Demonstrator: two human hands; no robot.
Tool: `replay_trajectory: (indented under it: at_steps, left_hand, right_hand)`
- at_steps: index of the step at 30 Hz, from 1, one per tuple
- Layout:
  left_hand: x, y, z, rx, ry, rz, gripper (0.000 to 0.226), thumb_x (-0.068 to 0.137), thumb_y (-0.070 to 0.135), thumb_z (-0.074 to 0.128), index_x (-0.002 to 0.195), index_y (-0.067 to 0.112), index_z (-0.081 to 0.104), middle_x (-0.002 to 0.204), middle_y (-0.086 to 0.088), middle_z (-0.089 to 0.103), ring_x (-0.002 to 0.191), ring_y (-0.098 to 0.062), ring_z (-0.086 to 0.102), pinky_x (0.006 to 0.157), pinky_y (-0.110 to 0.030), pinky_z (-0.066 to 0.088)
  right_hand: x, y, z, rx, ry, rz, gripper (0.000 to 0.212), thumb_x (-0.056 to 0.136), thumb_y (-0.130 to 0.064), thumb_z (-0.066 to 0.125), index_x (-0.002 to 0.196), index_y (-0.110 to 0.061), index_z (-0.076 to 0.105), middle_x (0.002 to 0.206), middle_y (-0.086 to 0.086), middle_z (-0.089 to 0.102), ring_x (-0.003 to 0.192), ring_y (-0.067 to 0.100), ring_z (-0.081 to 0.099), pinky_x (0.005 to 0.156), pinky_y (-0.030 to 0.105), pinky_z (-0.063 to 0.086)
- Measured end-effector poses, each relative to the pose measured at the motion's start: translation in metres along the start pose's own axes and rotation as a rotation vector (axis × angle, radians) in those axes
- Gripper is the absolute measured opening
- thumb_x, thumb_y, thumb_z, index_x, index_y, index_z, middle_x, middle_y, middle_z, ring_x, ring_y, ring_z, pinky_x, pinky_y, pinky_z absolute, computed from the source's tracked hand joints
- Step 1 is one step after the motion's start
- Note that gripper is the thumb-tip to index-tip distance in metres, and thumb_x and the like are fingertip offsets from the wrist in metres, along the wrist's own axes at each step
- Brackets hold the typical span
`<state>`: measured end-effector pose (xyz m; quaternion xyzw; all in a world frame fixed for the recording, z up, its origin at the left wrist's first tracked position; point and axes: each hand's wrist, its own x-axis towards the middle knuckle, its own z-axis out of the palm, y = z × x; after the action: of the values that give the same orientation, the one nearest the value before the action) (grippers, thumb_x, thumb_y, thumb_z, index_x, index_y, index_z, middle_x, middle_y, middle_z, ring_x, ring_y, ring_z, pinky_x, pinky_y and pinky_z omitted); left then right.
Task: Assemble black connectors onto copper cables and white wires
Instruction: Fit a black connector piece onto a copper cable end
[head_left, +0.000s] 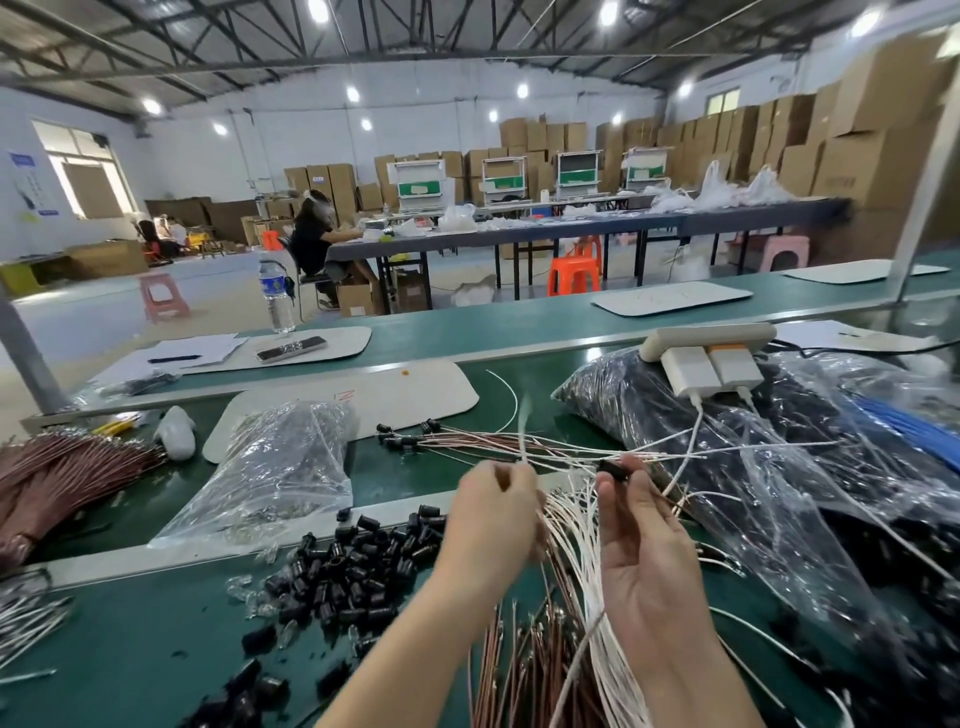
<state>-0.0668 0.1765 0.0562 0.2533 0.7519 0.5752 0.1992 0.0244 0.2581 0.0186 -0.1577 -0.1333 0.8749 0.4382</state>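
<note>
Left hand is raised just left of the white wire bundle, back toward the camera, fingers curled. A single white wire is pinched at its fingertips and stands upward, blurred. Right hand is held palm-up just right of the bundle. A black connector is pinched between its thumb and forefinger, above the bundle's far end. Loose connectors are heaped left of the bundle on the green table. Copper cables are fanned at the bundle's near end.
</note>
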Motion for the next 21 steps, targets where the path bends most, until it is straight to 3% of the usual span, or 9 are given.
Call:
replay_trajectory:
  at_steps: [3, 6, 10, 13, 15, 18, 21]
  left_hand:
    - [-0.004, 0.006, -0.044, -0.251, 0.083, 0.043, 0.030, 0.104, 0.024, 0.050, 0.095, -0.002, 0.061, 0.059, -0.001, 0.067, 0.051, -0.012, 0.063, 0.054, -0.021, 0.054]
    - [-0.009, -0.007, -0.101, -0.459, 0.239, 0.065, 0.027, 0.103, 0.024, 0.054, 0.097, -0.001, 0.063, 0.068, -0.003, 0.073, 0.060, -0.015, 0.071, 0.055, -0.020, 0.057]
    - [-0.019, -0.055, -0.157, -0.500, 0.453, -0.090, 0.027, 0.103, 0.019, 0.055, 0.088, -0.001, 0.063, 0.076, -0.014, 0.069, 0.058, -0.015, 0.070, 0.051, -0.021, 0.057]
    - [-0.038, -0.091, -0.174, -0.241, 0.534, -0.173, 0.028, 0.103, 0.022, 0.053, 0.101, -0.004, 0.064, 0.090, -0.018, 0.072, 0.066, -0.020, 0.073, 0.059, -0.028, 0.059]
    - [-0.057, -0.103, -0.173, 0.193, 0.562, -0.131, 0.039, 0.102, 0.033, 0.055, 0.128, 0.003, 0.056, 0.114, -0.012, 0.068, 0.069, -0.011, 0.072, 0.068, -0.031, 0.055]
    - [-0.083, -0.105, -0.150, 0.660, 0.460, 0.072, 0.053, 0.100, 0.038, 0.054, 0.148, 0.025, 0.039, 0.145, 0.002, 0.030, 0.084, 0.001, 0.061, 0.077, -0.033, 0.048]
    - [-0.095, -0.109, -0.126, 0.921, 0.335, 0.195, 0.051, 0.098, 0.028, 0.060, 0.147, 0.025, 0.046, 0.156, -0.004, 0.019, 0.120, -0.019, 0.056, 0.100, -0.042, 0.050]
  right_hand:
    - [-0.004, 0.000, 0.003, 0.066, -0.054, 0.049, 0.020, 0.087, -0.009, 0.066, 0.102, 0.002, 0.072, 0.101, 0.016, 0.075, 0.083, 0.018, 0.075, 0.066, 0.018, 0.060]
    - [-0.006, 0.007, 0.005, 0.063, -0.131, 0.109, 0.023, 0.081, -0.006, 0.070, 0.102, 0.003, 0.074, 0.106, 0.016, 0.075, 0.088, 0.020, 0.076, 0.067, 0.018, 0.060]
    - [-0.012, 0.025, 0.006, -0.057, -0.168, 0.177, 0.016, 0.078, 0.000, 0.068, 0.088, -0.002, 0.080, 0.096, 0.013, 0.076, 0.084, 0.018, 0.076, 0.067, 0.017, 0.059]
    - [-0.013, 0.037, 0.005, -0.165, -0.173, 0.181, 0.015, 0.077, -0.004, 0.069, 0.083, -0.007, 0.082, 0.092, 0.008, 0.077, 0.081, 0.015, 0.075, 0.068, 0.018, 0.059]
    - [-0.013, 0.044, 0.003, -0.243, -0.178, 0.173, 0.016, 0.078, -0.008, 0.070, 0.089, -0.008, 0.081, 0.090, 0.006, 0.076, 0.079, 0.014, 0.074, 0.069, 0.019, 0.059]
    - [-0.013, 0.050, -0.001, -0.354, -0.198, 0.158, 0.029, 0.083, -0.013, 0.066, 0.111, -0.004, 0.071, 0.088, 0.008, 0.073, 0.079, 0.016, 0.071, 0.071, 0.023, 0.061]
    - [-0.013, 0.053, -0.004, -0.375, -0.206, 0.141, 0.032, 0.088, -0.013, 0.062, 0.117, -0.001, 0.066, 0.091, 0.011, 0.072, 0.083, 0.019, 0.071, 0.074, 0.025, 0.062]
